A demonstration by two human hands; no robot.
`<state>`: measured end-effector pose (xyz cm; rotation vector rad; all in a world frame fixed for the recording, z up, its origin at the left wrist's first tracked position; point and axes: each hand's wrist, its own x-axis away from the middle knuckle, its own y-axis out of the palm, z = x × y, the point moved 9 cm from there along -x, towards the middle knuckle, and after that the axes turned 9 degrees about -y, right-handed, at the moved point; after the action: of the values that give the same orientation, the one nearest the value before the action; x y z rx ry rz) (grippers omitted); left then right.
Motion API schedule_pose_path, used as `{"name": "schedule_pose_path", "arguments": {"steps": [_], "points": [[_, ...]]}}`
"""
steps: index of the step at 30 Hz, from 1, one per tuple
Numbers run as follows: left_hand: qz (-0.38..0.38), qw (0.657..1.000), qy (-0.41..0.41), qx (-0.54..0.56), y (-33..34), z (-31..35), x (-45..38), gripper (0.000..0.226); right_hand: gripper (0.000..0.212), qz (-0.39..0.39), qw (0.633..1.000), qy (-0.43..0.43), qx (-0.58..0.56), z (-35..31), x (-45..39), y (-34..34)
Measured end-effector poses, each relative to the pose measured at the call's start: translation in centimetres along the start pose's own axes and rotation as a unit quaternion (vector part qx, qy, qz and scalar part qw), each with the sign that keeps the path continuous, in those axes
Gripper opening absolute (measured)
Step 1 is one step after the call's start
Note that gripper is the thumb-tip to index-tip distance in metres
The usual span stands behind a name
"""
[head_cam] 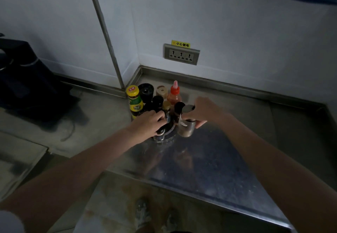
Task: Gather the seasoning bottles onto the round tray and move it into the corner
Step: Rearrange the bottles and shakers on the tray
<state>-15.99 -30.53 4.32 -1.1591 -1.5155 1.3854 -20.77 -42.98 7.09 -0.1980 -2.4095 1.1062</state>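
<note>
Round tray point(168, 135) crowded with bottles, on steel surface point(209, 159) near corner. Left hand point(148, 122) curled around small dark bottle point(160, 134) at rim; right hand point(202, 111) gripping steel shaker point(186, 127) beside tray. Risk: toppling packed neighbours while inserting shaker.

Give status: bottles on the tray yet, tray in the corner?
Done: most bottles stand clustered on the tray. In hand: right hand grips a metal shaker at the tray's edge; left hand holds a bottle on it. Left: seat the shaker, slide the tray toward the corner.

I count about nine bottles point(135, 101) on one round tray point(168, 135), one wall socket point(181, 54), my two hands point(147, 121).
</note>
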Motion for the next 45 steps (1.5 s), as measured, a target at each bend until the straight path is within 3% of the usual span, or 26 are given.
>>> {"name": "schedule_pose_path", "arguments": {"steps": [5,9,16,21,26,30,34,37,45], "points": [[0.03,0.999,0.011,0.039,-1.3,0.4,-1.6,0.053,0.029,0.003,1.0,0.007,0.003,1.8,-0.3,0.4],[-0.002,0.999,-0.01,0.047,-0.8,1.4,-4.6,0.042,0.03,0.001,1.0,-0.003,0.012,1.8,-0.5,0.2],[0.035,0.993,-0.024,0.106,-0.4,0.7,-5.2,0.06,0.023,-0.049,0.997,-0.057,0.034,0.4,-0.8,1.3],[0.127,0.978,-0.082,0.141,-1.7,-3.1,-0.9,0.027,0.03,-0.078,0.989,-0.113,0.046,-2.0,-1.2,3.6],[0.128,0.983,-0.078,0.108,0.2,-3.3,1.8,0.035,0.037,-0.049,0.984,-0.15,0.088,-3.6,-2.8,6.2],[0.155,0.978,-0.079,0.113,0.2,-3.2,2.1,0.034,0.032,-0.029,0.987,-0.143,0.068,-4.2,-3.1,6.6],[0.166,0.975,-0.109,0.095,0.6,-3.7,2.4,0.049,0.041,-0.014,0.989,-0.127,0.08,-4.6,-3.3,6.5],[0.186,0.976,-0.087,0.073,0.3,-3.6,2.2,0.051,0.044,-0.006,0.988,-0.125,0.088,-5.2,-3.2,6.4],[0.105,0.988,-0.012,0.111,0.7,-4.1,2.1,0.06,0.042,-0.039,0.979,-0.15,0.129,-6.3,-3.5,6.5]]}}
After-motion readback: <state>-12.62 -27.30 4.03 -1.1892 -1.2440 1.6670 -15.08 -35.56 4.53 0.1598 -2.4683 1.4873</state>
